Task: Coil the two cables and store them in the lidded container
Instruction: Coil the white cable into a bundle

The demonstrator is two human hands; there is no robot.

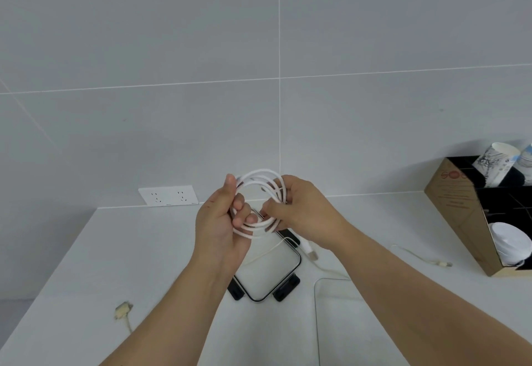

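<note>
You hold the white cable [259, 203] as a finished ring in the air, right above the far end of the lidded container [269, 275]. The ring stands upright with its open face toward you, a little taller than wide, so its long axis runs up and down. Your left hand [220, 221] has its thumb lying up the left side and its fingers curled through the middle, gripping the strands. Your right hand [302, 210] is curled round the right side, pinching the loops together. One loose end drops from the ring, and its USB plug [310, 252] points down and to the right, just beside the container's right edge.

The container sits flat on the white counter [86, 279], its clear lid on. A cream cable [414, 253] lies on the counter right of the container, ending in a small plug. A wide cream connector [123, 307] lies well to the container's left.

Far right of the container, a cardboard box [454, 207] holds paper cups. Its red print is too blurred to read. A wall socket [168, 195] sits behind the container to the left.
</note>
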